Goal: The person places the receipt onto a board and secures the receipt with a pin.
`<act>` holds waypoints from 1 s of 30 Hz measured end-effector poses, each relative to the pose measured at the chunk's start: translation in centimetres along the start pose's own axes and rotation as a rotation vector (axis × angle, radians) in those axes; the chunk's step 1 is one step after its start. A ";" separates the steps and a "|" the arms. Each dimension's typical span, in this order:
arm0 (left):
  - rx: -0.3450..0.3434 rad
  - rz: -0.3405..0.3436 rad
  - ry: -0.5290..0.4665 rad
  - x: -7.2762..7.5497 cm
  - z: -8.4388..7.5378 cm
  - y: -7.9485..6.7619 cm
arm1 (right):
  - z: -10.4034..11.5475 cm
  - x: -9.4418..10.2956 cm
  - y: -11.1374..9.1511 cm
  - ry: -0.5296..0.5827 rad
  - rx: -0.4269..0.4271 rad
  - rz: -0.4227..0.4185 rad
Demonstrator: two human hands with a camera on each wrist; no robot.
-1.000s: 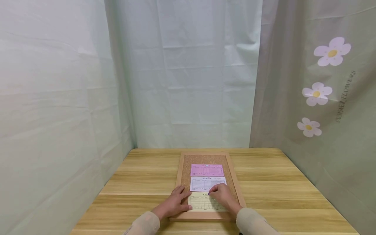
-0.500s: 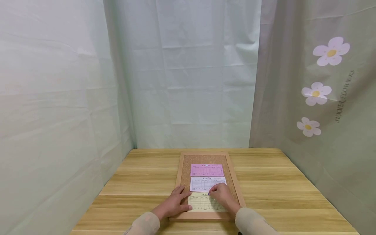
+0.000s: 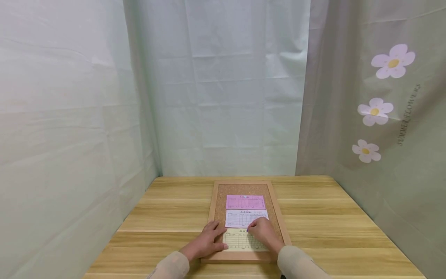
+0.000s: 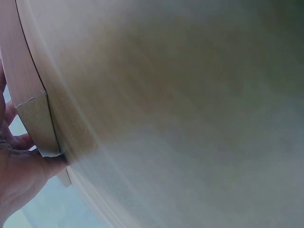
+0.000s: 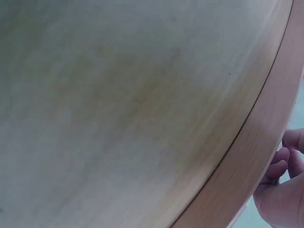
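Observation:
A framed cork board (image 3: 244, 189) lies flat on the table, with a pink form slip (image 3: 245, 202), a white form slip (image 3: 237, 219) and a pale yellow form slip (image 3: 237, 240) in a column. My right hand (image 3: 265, 233) pinches a small purple-blue pushpin (image 3: 247, 230) at the yellow slip's top edge; the fingertips cover most of it. At the left side, my left hand (image 3: 208, 241) rests spread over the wooden frame, its index fingertip and thumb on the yellow slip's left edge. In the wrist views, the left hand (image 4: 23, 175) and right hand (image 5: 285, 185) show beside the frame.
The wooden table (image 3: 324, 221) extends on both sides of the board. Pale curtains (image 3: 230, 89) enclose it at the back and sides; the right curtain (image 3: 393, 174) carries printed flowers. Small round pin heads show at the tops of the pink and white slips.
The right sleeve has shifted very slightly left. Both hands, the slips and the board otherwise keep their places.

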State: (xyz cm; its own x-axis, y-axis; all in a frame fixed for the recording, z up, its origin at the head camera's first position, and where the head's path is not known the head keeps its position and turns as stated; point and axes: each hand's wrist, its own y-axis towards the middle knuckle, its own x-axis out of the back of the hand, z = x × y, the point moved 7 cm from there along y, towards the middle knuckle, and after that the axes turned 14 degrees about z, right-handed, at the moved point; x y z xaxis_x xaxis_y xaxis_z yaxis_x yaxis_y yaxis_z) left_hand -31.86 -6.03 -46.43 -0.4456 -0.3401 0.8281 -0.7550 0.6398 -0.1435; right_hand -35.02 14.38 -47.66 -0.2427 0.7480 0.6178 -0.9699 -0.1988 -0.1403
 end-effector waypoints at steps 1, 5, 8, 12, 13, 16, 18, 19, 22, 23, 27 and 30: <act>-0.002 -0.003 0.005 0.0 0.0 0.0 | 0.0 0.1 0.0 0.003 -0.003 -0.004; -0.007 -0.009 0.013 0.1 -0.1 0.0 | 0.1 0.3 0.0 0.006 -0.008 -0.020; -0.004 0.000 0.006 0.2 -0.2 0.0 | 0.0 0.3 -0.1 0.009 -0.011 -0.023; 0.000 0.006 -0.001 0.1 -0.2 -0.1 | -0.2 0.2 -0.1 0.017 -0.004 -0.029; -0.001 0.006 0.000 0.1 -0.2 -0.1 | -0.2 0.2 -0.1 0.018 -0.004 -0.030; 0.001 0.007 -0.003 0.0 -0.1 -0.1 | -0.3 0.1 0.0 0.011 0.000 -0.031; 0.004 0.008 -0.004 -0.1 0.0 -0.1 | -0.3 0.1 0.0 0.006 -0.002 -0.030; 0.002 0.008 -0.005 -0.1 0.0 0.0 | -0.3 0.1 0.0 0.005 -0.004 -0.030; -0.001 0.005 -0.001 -0.1 0.1 0.0 | -0.2 0.1 0.0 -0.008 0.012 -0.036; -0.003 0.003 0.000 -0.1 0.2 0.0 | -0.2 0.1 0.0 -0.009 0.014 -0.037; -0.011 -0.002 0.009 -0.1 0.2 0.1 | -0.1 0.0 0.1 -0.020 0.028 -0.038; -0.014 -0.002 0.015 -0.1 0.2 0.1 | 0.0 0.1 0.1 -0.028 0.036 -0.037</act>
State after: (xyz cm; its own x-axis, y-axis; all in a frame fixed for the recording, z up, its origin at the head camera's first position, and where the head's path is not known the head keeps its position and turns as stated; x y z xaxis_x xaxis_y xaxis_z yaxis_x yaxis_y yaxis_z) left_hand -32.05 -6.08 -46.66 -0.4366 -0.3313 0.8364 -0.7491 0.6488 -0.1340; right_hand -35.15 14.43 -47.65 -0.2052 0.7375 0.6434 -0.9769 -0.1941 -0.0891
